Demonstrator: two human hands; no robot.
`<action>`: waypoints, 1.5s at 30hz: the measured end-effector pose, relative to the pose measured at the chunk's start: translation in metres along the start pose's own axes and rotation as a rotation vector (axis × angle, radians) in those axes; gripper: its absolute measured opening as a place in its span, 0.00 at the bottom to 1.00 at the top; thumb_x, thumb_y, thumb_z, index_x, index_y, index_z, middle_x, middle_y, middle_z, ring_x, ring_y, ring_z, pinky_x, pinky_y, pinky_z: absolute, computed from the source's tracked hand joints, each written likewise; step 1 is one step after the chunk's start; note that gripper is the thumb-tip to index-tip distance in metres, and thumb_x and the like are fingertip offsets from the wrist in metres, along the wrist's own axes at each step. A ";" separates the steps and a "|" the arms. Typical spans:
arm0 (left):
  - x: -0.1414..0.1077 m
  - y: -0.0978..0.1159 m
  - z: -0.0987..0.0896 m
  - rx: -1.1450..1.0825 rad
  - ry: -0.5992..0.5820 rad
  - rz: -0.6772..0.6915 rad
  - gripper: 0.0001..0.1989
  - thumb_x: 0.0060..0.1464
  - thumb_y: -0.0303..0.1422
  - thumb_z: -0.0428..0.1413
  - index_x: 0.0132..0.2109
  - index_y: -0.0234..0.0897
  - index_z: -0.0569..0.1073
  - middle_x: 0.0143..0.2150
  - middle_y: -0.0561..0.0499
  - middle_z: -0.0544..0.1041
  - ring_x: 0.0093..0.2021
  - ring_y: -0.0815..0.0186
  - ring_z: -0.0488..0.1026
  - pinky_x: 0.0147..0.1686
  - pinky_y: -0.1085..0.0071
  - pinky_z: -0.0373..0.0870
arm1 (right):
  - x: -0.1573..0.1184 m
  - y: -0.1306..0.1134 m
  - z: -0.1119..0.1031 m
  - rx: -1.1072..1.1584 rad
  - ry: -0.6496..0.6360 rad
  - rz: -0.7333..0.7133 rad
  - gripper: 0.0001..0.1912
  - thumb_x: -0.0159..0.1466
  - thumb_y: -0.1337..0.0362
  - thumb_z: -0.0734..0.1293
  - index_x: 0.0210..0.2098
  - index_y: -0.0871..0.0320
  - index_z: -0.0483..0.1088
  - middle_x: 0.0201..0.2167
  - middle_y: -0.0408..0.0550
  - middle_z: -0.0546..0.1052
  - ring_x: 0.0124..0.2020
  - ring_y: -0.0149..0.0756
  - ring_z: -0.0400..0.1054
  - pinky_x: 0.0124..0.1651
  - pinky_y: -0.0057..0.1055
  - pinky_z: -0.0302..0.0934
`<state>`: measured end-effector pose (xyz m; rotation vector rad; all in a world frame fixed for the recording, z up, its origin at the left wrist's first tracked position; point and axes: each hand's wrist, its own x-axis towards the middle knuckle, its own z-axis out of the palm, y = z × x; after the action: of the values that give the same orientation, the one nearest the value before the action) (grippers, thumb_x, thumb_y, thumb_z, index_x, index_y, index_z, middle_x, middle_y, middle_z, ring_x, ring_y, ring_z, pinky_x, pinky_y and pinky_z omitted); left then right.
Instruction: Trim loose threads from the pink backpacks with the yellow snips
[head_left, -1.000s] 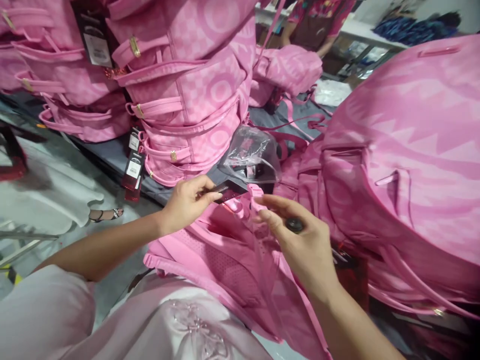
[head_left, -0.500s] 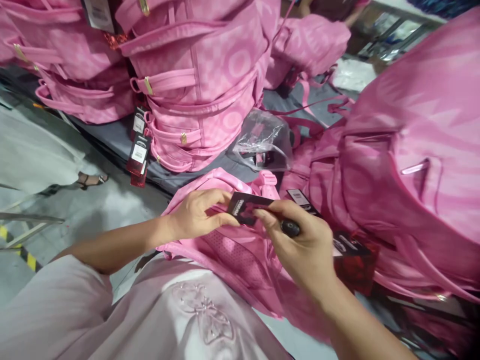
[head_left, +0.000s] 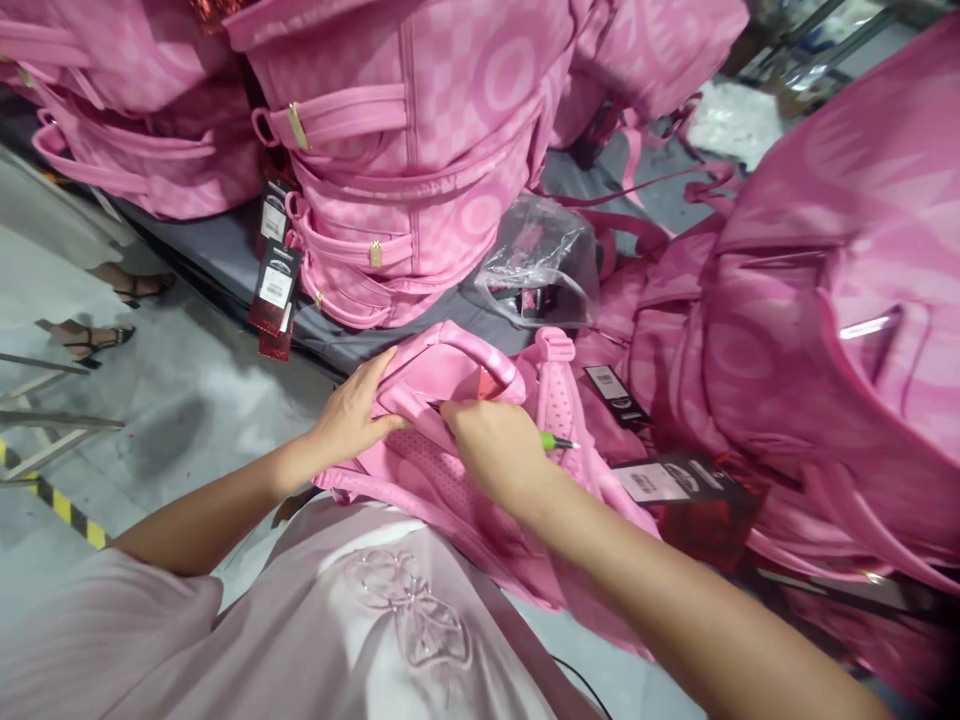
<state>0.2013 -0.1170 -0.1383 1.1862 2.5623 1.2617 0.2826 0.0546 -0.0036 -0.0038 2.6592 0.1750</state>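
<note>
A pink backpack (head_left: 442, 465) lies against my body at the table edge, its mesh-patterned back and straps facing up. My left hand (head_left: 360, 410) is closed on its upper edge, beside the padded top handle (head_left: 469, 345). Just below that handle, my right hand (head_left: 495, 450) is curled into a fist. A slim green tool (head_left: 553, 441) with a dark, pointed tip sticks out of this fist toward the right. What the right fingertips touch is hidden behind the hand. A bit of red (head_left: 489, 384) shows under the handle.
Stacked pink backpacks (head_left: 465, 90) stand ahead, with hang tags (head_left: 276, 285) at their side. A clear plastic bag (head_left: 536, 265) lies on the grey table. More tagged backpacks (head_left: 810, 330) crowd the right. Someone's sandalled feet (head_left: 97, 340) are on the floor at left.
The dark card that both hands held is out of sight. My right hand has moved left and down against the backpack, turning the tool. My left hand has shifted to the backpack's edge.
</note>
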 end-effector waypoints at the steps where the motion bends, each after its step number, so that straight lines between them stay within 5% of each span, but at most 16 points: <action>1: 0.001 -0.002 0.002 -0.003 0.013 0.002 0.49 0.52 0.39 0.66 0.73 0.40 0.48 0.71 0.37 0.61 0.69 0.52 0.62 0.66 0.54 0.63 | 0.007 0.000 0.004 0.007 0.002 -0.015 0.15 0.69 0.72 0.58 0.41 0.63 0.77 0.33 0.56 0.80 0.38 0.46 0.78 0.32 0.29 0.60; 5: 0.003 -0.007 0.006 -0.005 0.039 0.011 0.47 0.53 0.38 0.66 0.73 0.39 0.50 0.69 0.37 0.63 0.67 0.51 0.64 0.65 0.54 0.65 | 0.014 0.005 0.009 -0.004 -0.003 -0.070 0.15 0.70 0.70 0.58 0.42 0.62 0.76 0.34 0.57 0.80 0.39 0.49 0.78 0.36 0.32 0.65; 11: 0.006 -0.007 0.010 -0.048 0.026 0.009 0.47 0.54 0.40 0.64 0.73 0.38 0.49 0.70 0.37 0.62 0.69 0.52 0.62 0.66 0.53 0.63 | 0.009 -0.005 -0.004 -0.075 0.050 0.055 0.17 0.69 0.74 0.57 0.53 0.64 0.71 0.37 0.59 0.80 0.38 0.47 0.78 0.32 0.30 0.62; 21: 0.009 -0.014 0.026 -0.145 0.054 -0.050 0.48 0.49 0.32 0.65 0.73 0.38 0.52 0.70 0.42 0.63 0.69 0.56 0.62 0.68 0.57 0.61 | 0.057 0.001 0.022 0.231 0.201 -0.116 0.14 0.71 0.57 0.62 0.41 0.58 0.75 0.39 0.53 0.82 0.41 0.44 0.78 0.37 0.30 0.60; 28: 0.007 -0.009 0.018 -0.198 0.013 -0.122 0.51 0.46 0.44 0.68 0.72 0.39 0.54 0.70 0.40 0.63 0.69 0.52 0.63 0.68 0.55 0.61 | 0.042 -0.010 0.012 0.065 0.233 -0.123 0.12 0.68 0.71 0.61 0.44 0.57 0.75 0.43 0.52 0.80 0.37 0.40 0.78 0.32 0.26 0.58; 32: 0.008 -0.007 0.011 -0.204 -0.021 -0.240 0.48 0.46 0.43 0.67 0.71 0.47 0.56 0.68 0.46 0.66 0.67 0.54 0.66 0.65 0.59 0.64 | 0.035 0.010 0.028 -0.132 0.316 -0.147 0.18 0.64 0.80 0.58 0.41 0.59 0.76 0.37 0.56 0.80 0.32 0.40 0.79 0.27 0.26 0.59; 36: 0.013 -0.005 0.007 -0.186 -0.017 -0.408 0.41 0.45 0.41 0.67 0.66 0.47 0.65 0.58 0.48 0.77 0.58 0.52 0.74 0.58 0.60 0.69 | 0.007 0.046 0.055 -0.132 0.280 0.077 0.21 0.62 0.82 0.55 0.37 0.59 0.77 0.29 0.57 0.80 0.29 0.41 0.79 0.25 0.25 0.59; 40: 0.023 0.005 -0.001 -0.221 -0.105 -0.375 0.34 0.44 0.39 0.66 0.60 0.41 0.72 0.50 0.51 0.81 0.50 0.55 0.77 0.50 0.66 0.71 | -0.046 0.051 0.057 0.028 0.280 0.231 0.22 0.62 0.82 0.55 0.40 0.58 0.76 0.34 0.54 0.81 0.34 0.41 0.79 0.30 0.27 0.59; 43: 0.033 0.036 -0.024 -0.133 -0.188 -0.281 0.22 0.46 0.41 0.65 0.48 0.36 0.79 0.36 0.53 0.82 0.38 0.58 0.78 0.40 0.69 0.71 | -0.087 0.042 0.054 0.350 0.129 0.265 0.16 0.63 0.76 0.58 0.34 0.59 0.77 0.30 0.52 0.80 0.33 0.39 0.76 0.30 0.27 0.58; 45: 0.040 0.077 -0.052 -0.016 -0.161 -0.116 0.15 0.48 0.42 0.65 0.38 0.35 0.80 0.29 0.53 0.79 0.33 0.61 0.76 0.35 0.70 0.69 | -0.115 0.041 0.055 0.647 -0.043 0.276 0.16 0.62 0.73 0.60 0.41 0.59 0.78 0.27 0.49 0.78 0.29 0.36 0.74 0.26 0.24 0.57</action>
<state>0.2021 -0.0958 -0.0392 1.0716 2.4620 1.1123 0.4086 0.0986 0.0054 0.5658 2.5413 -0.5919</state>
